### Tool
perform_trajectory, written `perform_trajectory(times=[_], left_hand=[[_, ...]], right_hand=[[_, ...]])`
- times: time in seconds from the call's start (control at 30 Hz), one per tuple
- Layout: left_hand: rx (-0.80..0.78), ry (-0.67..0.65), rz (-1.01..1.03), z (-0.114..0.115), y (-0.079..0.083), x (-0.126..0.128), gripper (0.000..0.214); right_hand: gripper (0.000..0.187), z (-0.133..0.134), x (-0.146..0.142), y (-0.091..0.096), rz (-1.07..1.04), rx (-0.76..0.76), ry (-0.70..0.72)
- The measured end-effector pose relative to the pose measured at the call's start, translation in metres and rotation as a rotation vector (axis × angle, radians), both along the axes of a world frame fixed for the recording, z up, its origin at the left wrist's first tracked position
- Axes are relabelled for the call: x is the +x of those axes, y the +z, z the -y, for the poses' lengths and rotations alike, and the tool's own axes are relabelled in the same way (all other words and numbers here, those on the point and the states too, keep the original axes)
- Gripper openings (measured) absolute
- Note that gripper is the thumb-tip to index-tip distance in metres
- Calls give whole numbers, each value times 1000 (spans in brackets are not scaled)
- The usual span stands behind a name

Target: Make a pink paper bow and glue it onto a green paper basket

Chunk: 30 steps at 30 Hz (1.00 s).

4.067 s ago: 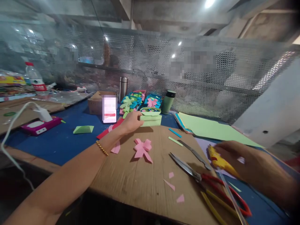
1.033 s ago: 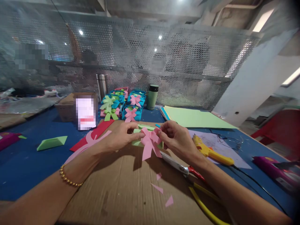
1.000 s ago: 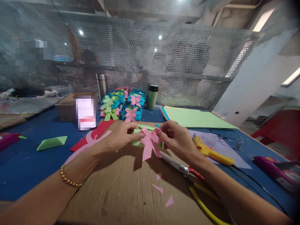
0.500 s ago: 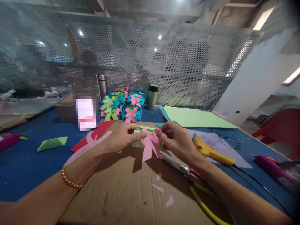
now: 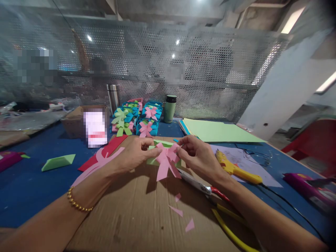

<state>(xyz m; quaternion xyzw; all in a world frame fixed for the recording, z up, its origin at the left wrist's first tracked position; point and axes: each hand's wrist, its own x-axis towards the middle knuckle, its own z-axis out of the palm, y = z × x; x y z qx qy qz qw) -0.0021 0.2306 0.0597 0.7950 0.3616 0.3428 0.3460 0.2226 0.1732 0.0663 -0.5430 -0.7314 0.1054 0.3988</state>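
A pink paper bow (image 5: 166, 161) sits against the front of a light green paper basket (image 5: 153, 161), both held just above a brown cardboard sheet (image 5: 136, 217). My left hand (image 5: 133, 155) grips the basket's left side, thumb pressing on the bow. My right hand (image 5: 196, 155) pinches the bow's right loop against the basket. The basket is mostly hidden by the bow and my fingers.
Red-handled scissors (image 5: 202, 185) and a yellow glue gun (image 5: 236, 168) lie right of my hands. Finished blue baskets with bows (image 5: 141, 117), a green cup (image 5: 170, 108), a steel flask (image 5: 112, 98), a phone (image 5: 95, 127) and a stack of green paper (image 5: 217, 133) stand behind. Pink scraps (image 5: 183, 213) lie nearer.
Four seconds ago the bow lay on the cardboard and my right hand was by the glue gun; now both hands hold bow and basket together. In the last second, hardly any movement.
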Motion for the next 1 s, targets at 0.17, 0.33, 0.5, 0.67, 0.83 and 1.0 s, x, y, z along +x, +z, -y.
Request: perform_trajectory(times=[0.17, 0.33, 0.5, 0.67, 0.83, 1.0], left_hand=[[29, 0, -9, 0, 0, -1, 35], [92, 28, -38, 1, 0, -2, 38], [87, 55, -46, 4, 4, -1, 41], [57, 8, -1, 10, 11, 2, 37], [53, -33, 34, 11, 10, 2, 38], [60, -37, 34, 10, 9, 1, 37]], right_hand=[[8, 1, -2, 8, 1, 31, -25], [14, 6, -4, 15, 23, 138, -62], [23, 8, -3, 13, 221, 298, 41], [30, 6, -6, 6, 337, 301, 59], [33, 5, -6, 6, 333, 284, 89], [36, 5, -4, 6, 322, 253, 117]])
